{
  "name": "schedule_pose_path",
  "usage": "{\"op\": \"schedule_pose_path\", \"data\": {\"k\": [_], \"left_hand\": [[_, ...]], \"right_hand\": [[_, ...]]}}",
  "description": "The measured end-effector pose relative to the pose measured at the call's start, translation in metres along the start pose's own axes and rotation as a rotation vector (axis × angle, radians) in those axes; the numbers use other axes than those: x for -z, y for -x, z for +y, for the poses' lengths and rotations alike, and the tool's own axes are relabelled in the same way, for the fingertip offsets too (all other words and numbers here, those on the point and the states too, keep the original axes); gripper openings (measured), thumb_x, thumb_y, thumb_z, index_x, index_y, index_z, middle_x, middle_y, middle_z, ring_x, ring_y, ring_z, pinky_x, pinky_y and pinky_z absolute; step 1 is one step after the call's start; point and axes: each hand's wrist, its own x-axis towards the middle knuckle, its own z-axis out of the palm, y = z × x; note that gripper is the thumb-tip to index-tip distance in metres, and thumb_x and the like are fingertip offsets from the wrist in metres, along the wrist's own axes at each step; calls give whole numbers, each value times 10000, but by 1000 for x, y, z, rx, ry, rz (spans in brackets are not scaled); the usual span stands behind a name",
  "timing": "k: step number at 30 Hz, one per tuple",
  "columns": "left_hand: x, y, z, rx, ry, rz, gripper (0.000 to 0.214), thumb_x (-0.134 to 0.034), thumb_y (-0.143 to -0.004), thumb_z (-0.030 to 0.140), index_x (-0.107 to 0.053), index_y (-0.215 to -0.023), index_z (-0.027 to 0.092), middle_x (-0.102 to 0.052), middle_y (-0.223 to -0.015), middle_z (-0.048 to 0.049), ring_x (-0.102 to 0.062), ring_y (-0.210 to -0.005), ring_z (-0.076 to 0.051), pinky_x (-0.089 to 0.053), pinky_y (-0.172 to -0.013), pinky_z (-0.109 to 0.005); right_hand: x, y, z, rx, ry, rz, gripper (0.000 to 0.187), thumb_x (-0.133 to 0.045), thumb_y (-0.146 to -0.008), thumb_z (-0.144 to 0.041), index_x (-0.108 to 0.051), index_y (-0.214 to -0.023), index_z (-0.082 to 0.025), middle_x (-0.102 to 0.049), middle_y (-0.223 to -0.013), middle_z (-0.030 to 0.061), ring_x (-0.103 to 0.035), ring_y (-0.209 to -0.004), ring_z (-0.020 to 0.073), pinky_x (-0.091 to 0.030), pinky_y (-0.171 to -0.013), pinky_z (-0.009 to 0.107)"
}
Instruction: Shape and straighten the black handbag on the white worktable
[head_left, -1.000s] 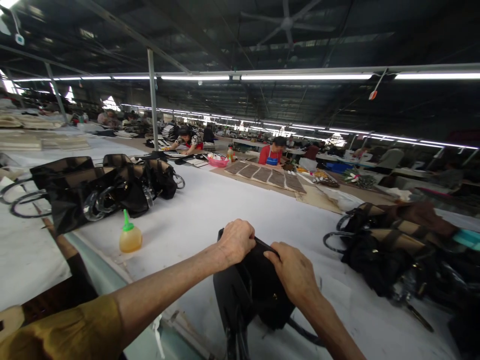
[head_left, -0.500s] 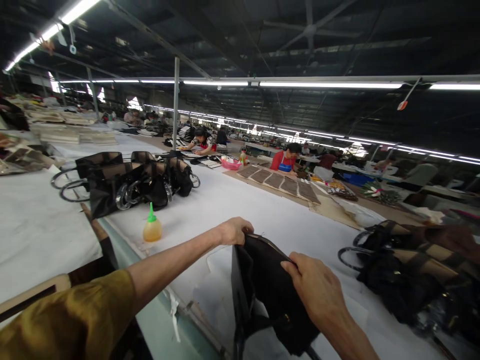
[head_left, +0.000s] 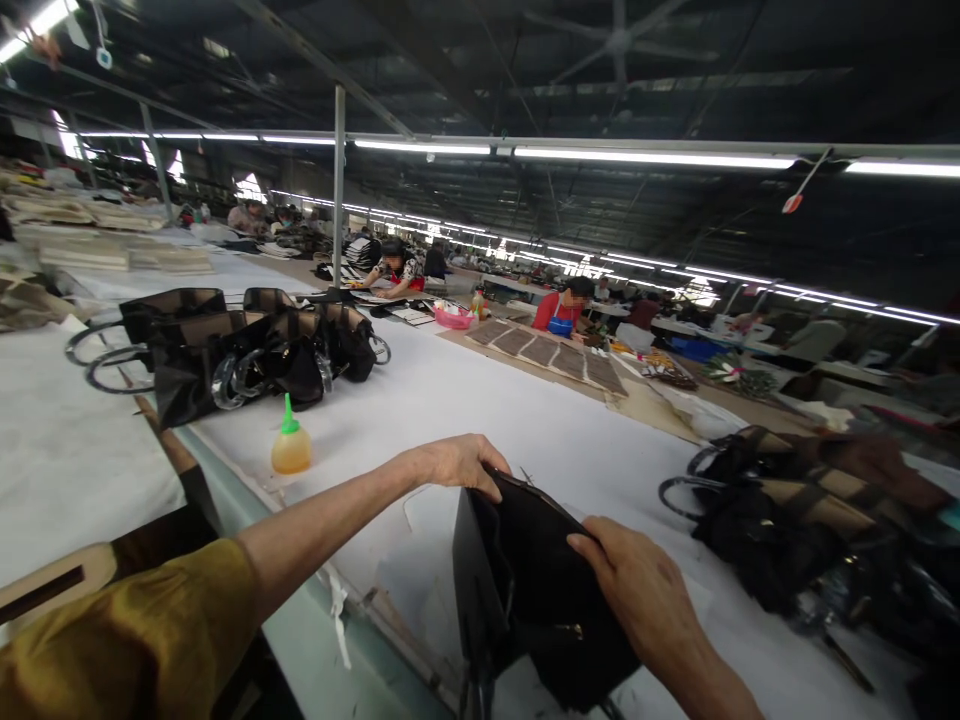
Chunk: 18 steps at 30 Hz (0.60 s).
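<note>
From afar I see the bare left hand (head_left: 463, 463) and bare right hand (head_left: 641, 580) pinching the boxy, black, cloth-like bag (head_left: 559, 595) up top, maybe to steady it

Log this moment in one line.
left hand: gripping black bag by top edge | right hand: gripping same edge | green-tipped bottle: standing on table

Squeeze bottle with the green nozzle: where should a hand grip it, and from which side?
Probably round the squeeze bottle's bulging body, below the slim green nozzle, from the right: it stands upright, wider there, with black handbags behind it.
</note>
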Motion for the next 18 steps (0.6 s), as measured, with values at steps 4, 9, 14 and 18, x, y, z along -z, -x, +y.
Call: {"op": "schedule_pose_path", "data": {"k": [4, 9, 14, 18], "left_hand": [[-2, -3, 6, -45, -46, -10, 250, -663, -661, 290, -691, -867, 150, -653, -751, 7, -569, -715, -142, -434, -658, -207], [-5, -8, 12, -51, -193, 21, 222, -620, -704, 289, -682, -870, 156, -634, -743, 22, -544, -713, -125, -403, -628, -187], [-5, -7, 14, -30, -243, 37, 213, -597, -717, 292, -679, -860, 157, -622, -728, 25, -530, -691, -119, -390, -602, -184], [-4, -6, 14, -18, -192, 25, 208, -603, -699, 277, -681, -842, 148, -616, -706, 22, -532, -678, -121, -400, -602, -190]], "right_hand": [[-3, -2, -1, 8, 84, 56, 184, -484, -915, -255, -544, -747, -213, -619, -759, 3, -581, -755, 224, -342, -620, 315], [-5, -11, -15, 19, 139, 167, 44, -546, -875, -213, -573, -840, -209, -644, -810, 15, -592, -759, 238, -325, -599, 316], [-5, -20, -23, -1, 45, 159, 80, -529, -884, -266, -587, -843, -229, -661, -774, -3, -605, -695, 215, -288, -543, 298], [-5, -23, -21, 11, 41, 136, 191, -491, -897, -252, -586, -733, -233, -648, -667, -9, -598, -638, 207, -257, -524, 294]]}}
